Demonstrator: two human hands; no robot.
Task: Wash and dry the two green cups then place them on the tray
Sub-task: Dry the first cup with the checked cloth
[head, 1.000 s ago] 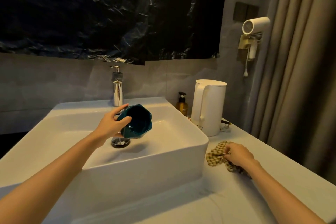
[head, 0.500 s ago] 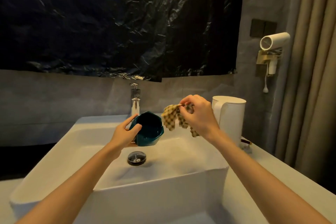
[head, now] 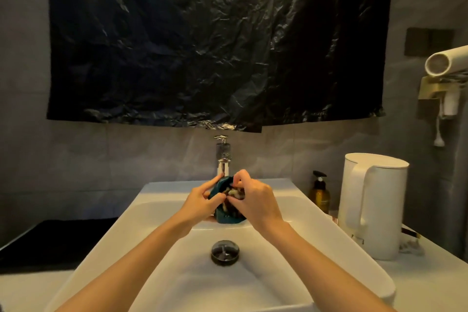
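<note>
Both hands are closed on one green cup (head: 226,219), held in the air above the back half of the sink (head: 162,213), just in front of the tap (head: 223,157). Left hand (head: 200,204) wraps the cup's outer wall, thumb over the rim; right hand (head: 255,201) pinches a checked cloth (head: 232,192) and pushes it down into the cup's mouth.

Nearest, the drain (head: 225,253) sits right below the hands. If the wall is wet, as it likely is after washing, it could slip from the left hand while the right twists the cloth, and the cup would drop onto the hard basin and might chip.

Farther right, on the counter, stand a kettle (head: 372,205) and a soap bottle (head: 320,194) near the sink's back right corner; a wide elbow swing could knock them.

No second cup or tray shows.
</note>
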